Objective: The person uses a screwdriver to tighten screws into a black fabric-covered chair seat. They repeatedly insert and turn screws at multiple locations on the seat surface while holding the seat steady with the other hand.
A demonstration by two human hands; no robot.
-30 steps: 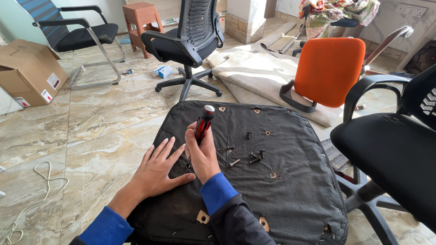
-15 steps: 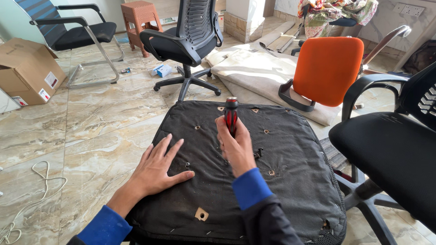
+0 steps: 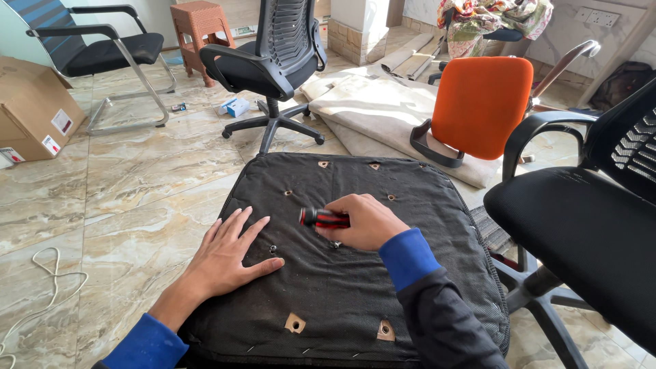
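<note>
An upturned black fabric chair seat [image 3: 355, 287] lies in front of me, with several small cut holes showing wood and metal. My left hand [image 3: 229, 256] lies flat and open on its left side, next to a screw [image 3: 273, 250]. My right hand [image 3: 362, 222] is closed around a red and black screwdriver [image 3: 324, 218], held sideways low over the middle of the seat with its handle end pointing left. The tool's tip is hidden under my hand.
A black chair [image 3: 588, 225] stands close on the right. An orange chair back [image 3: 482, 102] leans on folded beige padding [image 3: 383, 113]. A black swivel chair [image 3: 273, 61], a visitor chair [image 3: 102, 55], a cardboard box [image 3: 31, 109] and a white cord [image 3: 41, 287] sit on the marble floor.
My right hand has swung the screwdriver from upright down to lying sideways, and come lower over the seat's middle. The loose screws seen earlier are hidden now. My left hand stays flat.
</note>
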